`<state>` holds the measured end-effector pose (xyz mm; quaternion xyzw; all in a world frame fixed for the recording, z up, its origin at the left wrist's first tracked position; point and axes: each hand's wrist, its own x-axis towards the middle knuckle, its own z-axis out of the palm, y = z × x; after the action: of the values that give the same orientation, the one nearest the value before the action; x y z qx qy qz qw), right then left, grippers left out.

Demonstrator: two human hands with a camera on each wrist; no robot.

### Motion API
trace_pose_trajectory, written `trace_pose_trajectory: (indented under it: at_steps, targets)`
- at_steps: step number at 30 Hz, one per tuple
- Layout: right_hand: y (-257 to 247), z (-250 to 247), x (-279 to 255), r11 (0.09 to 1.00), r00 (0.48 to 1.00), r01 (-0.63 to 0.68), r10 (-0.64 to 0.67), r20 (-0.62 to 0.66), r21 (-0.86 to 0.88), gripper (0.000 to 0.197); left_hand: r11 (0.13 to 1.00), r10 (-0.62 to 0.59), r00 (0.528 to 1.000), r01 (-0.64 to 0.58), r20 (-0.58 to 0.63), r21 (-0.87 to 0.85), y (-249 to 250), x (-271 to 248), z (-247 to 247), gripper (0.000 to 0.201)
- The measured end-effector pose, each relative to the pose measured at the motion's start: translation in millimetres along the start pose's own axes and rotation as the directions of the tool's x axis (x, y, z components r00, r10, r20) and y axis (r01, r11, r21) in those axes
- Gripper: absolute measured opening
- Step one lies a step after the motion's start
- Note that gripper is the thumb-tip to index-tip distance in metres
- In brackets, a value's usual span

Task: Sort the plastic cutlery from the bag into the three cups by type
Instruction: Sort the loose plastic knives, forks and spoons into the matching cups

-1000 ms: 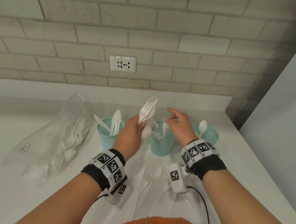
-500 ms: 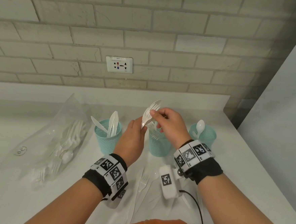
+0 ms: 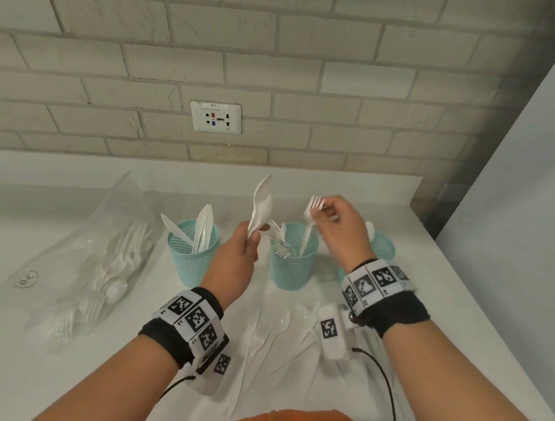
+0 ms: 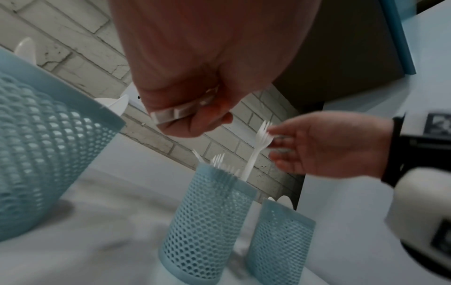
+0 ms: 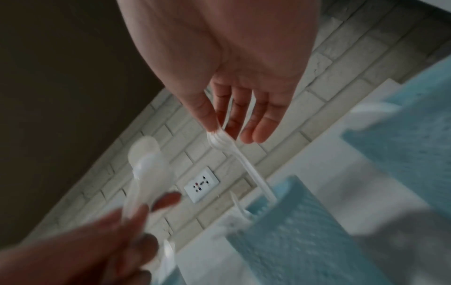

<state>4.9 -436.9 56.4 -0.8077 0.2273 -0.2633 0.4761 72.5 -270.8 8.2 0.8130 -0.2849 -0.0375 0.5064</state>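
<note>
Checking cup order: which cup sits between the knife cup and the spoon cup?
The middle cup, holding forks; the right hand pinches a fork standing in it. Head view shows this.

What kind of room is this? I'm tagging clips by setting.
Likely a kitchenette or utility counter: a white countertop against a pale brick wall with a wall socket, and mesh cups holding plastic cutlery.

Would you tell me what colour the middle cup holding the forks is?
The middle cup is light teal-blue with a perforated mesh wall, clearest in the head view.
</note>
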Motion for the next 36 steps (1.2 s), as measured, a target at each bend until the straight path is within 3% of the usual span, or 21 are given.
trace_pose_trajectory:
  at_steps: [5, 8, 11, 13, 17, 22, 25, 28, 31, 36]
  targets:
    - [12.8, -0.2, -11.9, 0.979, 0.997, 0.059, -0.048, 0.060, -0.197, 0.036, 0.998, -0.036, 0.997, 0.039, 0.065, -0.044, 14.4, -4.7, 5.6, 0.038]
    - [8.8, -1.4, -18.1, 0.992, 0.984, 0.078, -0.062, 0.166, -0.096, 0.053, 0.997, -0.023, 0.994, 0.031, 0.110, -0.075, 25.4, -8.4, 12.8, 0.040]
    - [11.6, 4.7, -22.2, 1.000, 0.971, -0.011, 0.006, 0.240, 0.018, 0.072, 0.971, -0.024, 0.985, 0.064, 0.174, -0.231, 35.6, -9.7, 23.9, 0.043]
    - [12.4, 4.0, -24.8, 0.995, 0.970, -0.056, 0.034, 0.240, 0.085, 0.069, 0.949, -0.019, 0.975, 0.087, 0.220, -0.304, 40.3, -9.4, 29.7, 0.040]
    - [16.8, -9.5, -31.1, 0.994, 0.978, -0.027, 0.006, 0.208, 0.103, 0.033, 0.938, 0.019, 0.960, 0.079, 0.278, -0.339, 45.3, -11.5, 37.2, 0.034]
    - [19.5, -23.7, -39.4, 0.980, 0.946, -0.034, -0.031, 0.324, 0.194, 0.031, 0.943, 0.033, 0.941, 0.082, 0.338, -0.321, 45.2, -17.7, 45.3, 0.030]
    - [15.4, -31.8, -43.5, 0.989, 0.943, -0.030, -0.021, 0.333, 0.148, 0.027, 0.939, 0.022, 0.914, 0.120, 0.405, -0.322, 48.4, -21.8, 45.8, 0.027]
    - [7.4, -48.6, -35.3, 0.994, 0.975, -0.033, 0.009, 0.221, 0.102, 0.016, 0.974, -0.014, 0.898, 0.112, 0.440, -0.196, 43.8, -22.8, 43.9, 0.025]
    - [6.8, -72.9, -17.7, 0.995, 1.000, -0.016, 0.017, -0.009, 0.100, 0.013, 0.996, -0.064, 0.933, 0.082, 0.355, -0.039, 31.4, -24.0, 37.5, 0.024]
    - [43.9, -83.4, 17.6, 0.994, 0.955, -0.073, 0.046, -0.292, -0.085, 0.024, 0.989, -0.140, 0.956, 0.122, 0.258, 0.084, 15.8, -39.7, 28.9, 0.018]
